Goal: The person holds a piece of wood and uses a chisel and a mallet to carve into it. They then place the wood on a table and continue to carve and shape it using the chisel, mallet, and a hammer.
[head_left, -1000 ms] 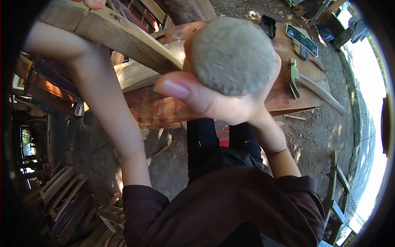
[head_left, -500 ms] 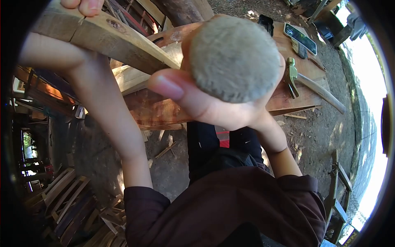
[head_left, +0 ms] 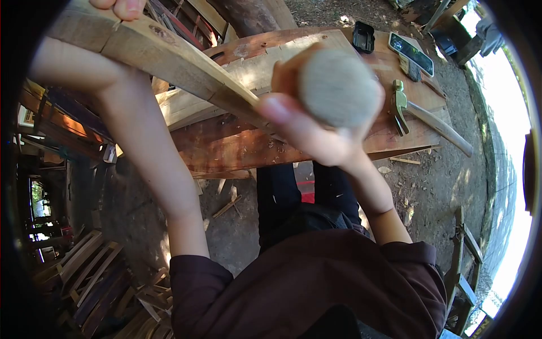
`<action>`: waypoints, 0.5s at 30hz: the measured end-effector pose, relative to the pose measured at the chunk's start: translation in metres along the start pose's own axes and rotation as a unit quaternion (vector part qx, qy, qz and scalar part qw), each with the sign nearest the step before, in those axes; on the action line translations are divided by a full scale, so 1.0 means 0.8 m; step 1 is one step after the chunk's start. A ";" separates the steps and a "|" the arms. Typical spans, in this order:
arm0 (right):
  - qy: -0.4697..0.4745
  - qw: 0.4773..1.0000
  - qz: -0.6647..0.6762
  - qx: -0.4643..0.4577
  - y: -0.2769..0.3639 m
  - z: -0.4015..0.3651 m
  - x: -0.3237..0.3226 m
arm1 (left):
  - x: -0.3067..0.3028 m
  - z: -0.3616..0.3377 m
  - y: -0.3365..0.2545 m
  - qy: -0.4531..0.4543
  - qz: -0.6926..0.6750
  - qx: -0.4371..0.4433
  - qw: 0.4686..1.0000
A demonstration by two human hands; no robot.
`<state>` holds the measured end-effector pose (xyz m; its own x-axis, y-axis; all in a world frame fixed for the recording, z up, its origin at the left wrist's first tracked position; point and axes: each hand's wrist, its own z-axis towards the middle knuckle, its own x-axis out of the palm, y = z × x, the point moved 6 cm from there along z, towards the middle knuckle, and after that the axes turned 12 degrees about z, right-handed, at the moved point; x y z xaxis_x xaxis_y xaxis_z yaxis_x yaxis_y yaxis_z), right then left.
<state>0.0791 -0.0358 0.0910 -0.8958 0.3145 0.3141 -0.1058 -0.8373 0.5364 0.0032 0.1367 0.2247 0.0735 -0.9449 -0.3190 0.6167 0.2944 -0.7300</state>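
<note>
While a person (head_left: 307, 271) faces a reddish wooden table (head_left: 220, 144), a long, pale beam (head_left: 172, 62) slants across the upper left, running from the top corner down toward the middle. Both hands are near it, one toward each end. The left hand (head_left: 121, 7), mostly beyond the top edge of the view, shows only fingertips lying on the beam near its upper end; whether it closes around the wood cannot be told. The right hand (head_left: 322, 138), blurred, is above the table at the centre, wrapped firmly around a cylinder (head_left: 340, 87) whose round, grey end faces the viewer. The beam's lower part passes behind the right thumb; contact between them is unclear. Smaller things lie at the table's right: a hammer (head_left: 423, 116) with its handle jutting past the edge, a phone (head_left: 411, 55), a brush (head_left: 410, 69) partly covered by the phone, and an open black case (head_left: 363, 37) to the phone's left.
</note>
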 end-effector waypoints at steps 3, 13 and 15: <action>-0.060 0.991 0.107 -0.053 -0.002 -0.004 0.005 | -0.030 -0.016 0.004 -0.010 0.002 -0.007 1.000; 0.034 0.985 -0.119 -0.118 0.019 0.013 0.018 | -0.086 -0.029 0.006 -0.021 0.013 -0.004 1.000; 0.044 0.982 -0.127 -0.129 0.021 0.011 0.014 | -0.025 -0.011 0.000 -0.023 0.021 -0.001 1.000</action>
<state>0.0711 -0.0423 0.1105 -0.8587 0.4982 0.1204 -0.4270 -0.8253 0.3697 -0.0049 0.1568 0.2257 0.1353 -0.9372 -0.3215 0.6112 0.3343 -0.7174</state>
